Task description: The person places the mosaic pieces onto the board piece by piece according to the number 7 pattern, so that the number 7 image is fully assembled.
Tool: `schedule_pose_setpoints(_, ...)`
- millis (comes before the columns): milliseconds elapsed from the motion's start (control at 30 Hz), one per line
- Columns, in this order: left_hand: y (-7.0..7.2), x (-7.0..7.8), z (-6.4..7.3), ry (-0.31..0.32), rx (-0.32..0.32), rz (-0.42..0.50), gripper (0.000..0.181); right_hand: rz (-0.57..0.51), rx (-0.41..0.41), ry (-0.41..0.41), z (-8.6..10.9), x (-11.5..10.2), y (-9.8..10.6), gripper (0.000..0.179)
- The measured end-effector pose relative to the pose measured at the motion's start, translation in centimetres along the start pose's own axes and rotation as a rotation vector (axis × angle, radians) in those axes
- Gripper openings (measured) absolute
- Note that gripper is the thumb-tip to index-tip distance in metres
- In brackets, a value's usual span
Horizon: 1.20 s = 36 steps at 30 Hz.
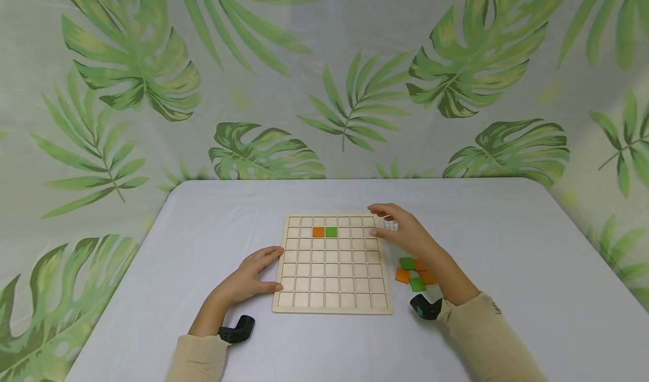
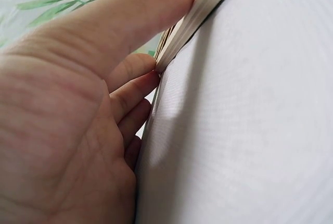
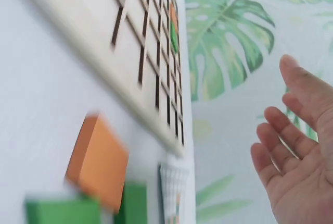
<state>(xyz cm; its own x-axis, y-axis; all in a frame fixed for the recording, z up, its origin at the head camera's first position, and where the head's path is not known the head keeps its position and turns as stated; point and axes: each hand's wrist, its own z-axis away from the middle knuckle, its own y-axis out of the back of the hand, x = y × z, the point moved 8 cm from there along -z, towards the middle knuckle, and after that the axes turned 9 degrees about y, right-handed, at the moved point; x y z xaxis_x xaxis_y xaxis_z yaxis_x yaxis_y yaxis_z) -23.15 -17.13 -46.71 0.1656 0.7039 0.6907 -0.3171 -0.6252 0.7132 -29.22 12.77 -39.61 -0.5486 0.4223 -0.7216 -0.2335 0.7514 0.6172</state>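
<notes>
A wooden grid board point(image 1: 332, 263) lies flat on the table, with an orange tile point(image 1: 318, 232) and a green tile point(image 1: 331, 232) side by side in its second row from the back. My left hand point(image 1: 249, 275) rests at the board's left edge, thumb and fingertips touching the rim. Above the board's back right corner hovers my right hand point(image 1: 400, 227), fingers relaxed and apart, holding nothing. In the right wrist view that hand point(image 3: 299, 151) is raised off the table. Several loose green and orange tiles, one an orange tile point(image 1: 402, 275), lie right of the board.
Behind my right hand a small card with a printed grid point(image 1: 390, 225) lies beside the board, partly hidden; the right wrist view shows the card point(image 3: 173, 187) too. A white cloth covers the table point(image 1: 228, 213). A leaf-patterned curtain point(image 1: 350, 162) hangs behind it.
</notes>
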Motion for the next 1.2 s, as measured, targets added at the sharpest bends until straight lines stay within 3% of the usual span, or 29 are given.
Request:
schedule_pose_setpoints(233, 0.0, 0.0, 0.0, 0.006, 0.004, -0.003, 0.080, 0.061, 0.023, -0.092, 4.7, 2.4, 2.5, 0.053)
schedule_pose_setpoints(600, 0.0, 0.0, 0.0, 0.012, 0.001, -0.001, 0.080, 0.103, -0.018, -0.183, 9.3, 5.7, 2.8, 0.044)
schedule_pose_setpoints(933, 0.0, 0.1, 0.0, -0.001, -0.001, -0.005, 0.081, 0.139, -0.014, -0.157, 10.0, 6.8, 2.7, 0.026)
schedule_pose_setpoints(1200, 0.0, 0.0, 0.0, 0.010, 0.003, -0.004, 0.081, 0.141, -0.031, -0.182, 9.8, 7.1, 2.6, 0.025)
